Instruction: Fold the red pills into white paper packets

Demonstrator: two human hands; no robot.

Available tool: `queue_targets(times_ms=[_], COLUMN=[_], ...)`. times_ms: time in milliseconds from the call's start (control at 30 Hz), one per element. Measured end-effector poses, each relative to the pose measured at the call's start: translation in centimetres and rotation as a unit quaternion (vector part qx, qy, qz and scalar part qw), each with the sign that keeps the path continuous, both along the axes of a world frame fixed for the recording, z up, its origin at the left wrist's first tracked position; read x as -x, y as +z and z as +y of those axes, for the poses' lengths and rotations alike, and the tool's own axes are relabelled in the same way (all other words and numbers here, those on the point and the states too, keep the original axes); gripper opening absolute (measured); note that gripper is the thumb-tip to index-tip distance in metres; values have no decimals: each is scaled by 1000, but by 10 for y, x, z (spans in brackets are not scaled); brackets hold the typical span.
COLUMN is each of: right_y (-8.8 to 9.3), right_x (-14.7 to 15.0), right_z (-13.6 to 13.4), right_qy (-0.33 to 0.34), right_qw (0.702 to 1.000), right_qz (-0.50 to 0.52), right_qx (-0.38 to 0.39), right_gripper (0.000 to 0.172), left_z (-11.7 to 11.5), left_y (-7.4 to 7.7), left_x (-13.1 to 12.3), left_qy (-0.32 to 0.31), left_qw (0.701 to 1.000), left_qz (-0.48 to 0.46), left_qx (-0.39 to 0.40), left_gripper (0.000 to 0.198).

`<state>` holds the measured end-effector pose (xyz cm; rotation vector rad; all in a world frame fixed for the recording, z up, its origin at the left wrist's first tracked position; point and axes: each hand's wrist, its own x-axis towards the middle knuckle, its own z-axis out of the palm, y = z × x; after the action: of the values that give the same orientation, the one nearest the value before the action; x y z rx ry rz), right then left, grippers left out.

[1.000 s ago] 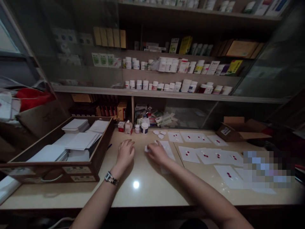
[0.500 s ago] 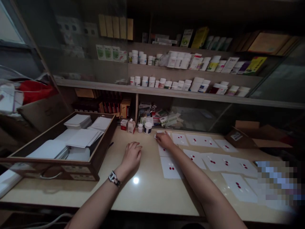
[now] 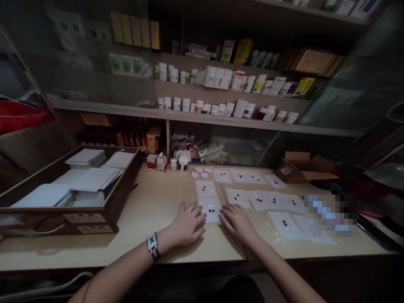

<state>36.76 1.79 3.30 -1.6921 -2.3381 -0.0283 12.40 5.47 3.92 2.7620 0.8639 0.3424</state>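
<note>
Flanking one paper (image 3: 211, 217), the left hand (image 3: 186, 225) and right hand (image 3: 237, 221) lie loosely spread, apparently gripping nothing, perhaps steadying it so its pills (image 3: 213, 211) stay put.

The table (image 3: 151, 200) is pale and shiny. On its left part stands a brown drawer (image 3: 126, 183). Near the back stand two small boxes (image 3: 161, 163), a bottle (image 3: 173, 165) and a jar (image 3: 183, 165). From the middle to the right lie white papers (image 3: 276, 224), with an open carton (image 3: 285, 171) beside them.
</note>
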Motion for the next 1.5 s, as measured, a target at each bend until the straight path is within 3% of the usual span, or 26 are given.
queue_targets(times_ms=[133,300,667,900,1200,1500], right_y=[-16,-18,-6,-9,-17,-6], right_x=[3,15,92,132,126,111], right_z=[-16,-17,-7,-8,-12,10], right_qy=[21,22,111,133,129,211], right_qw=[1000,999,993,990,991,975], right_qz=[7,16,2,-10,29,40], right_qx=[22,37,43,41,27,52], right_gripper=[26,29,24,21,15,19], left_z=[-4,-4,-17,-19,-33,-15], left_y=[-1,-1,-7,-5,-13,-12], left_x=[-8,1,80,117,115,102], left_qy=[-11,-5,47,30,38,-30], left_qw=[999,999,998,999,998,996], left_qz=[31,45,32,23,16,11], left_qx=[-3,-18,-30,-14,-38,-83], left_gripper=[36,32,22,23,17,15])
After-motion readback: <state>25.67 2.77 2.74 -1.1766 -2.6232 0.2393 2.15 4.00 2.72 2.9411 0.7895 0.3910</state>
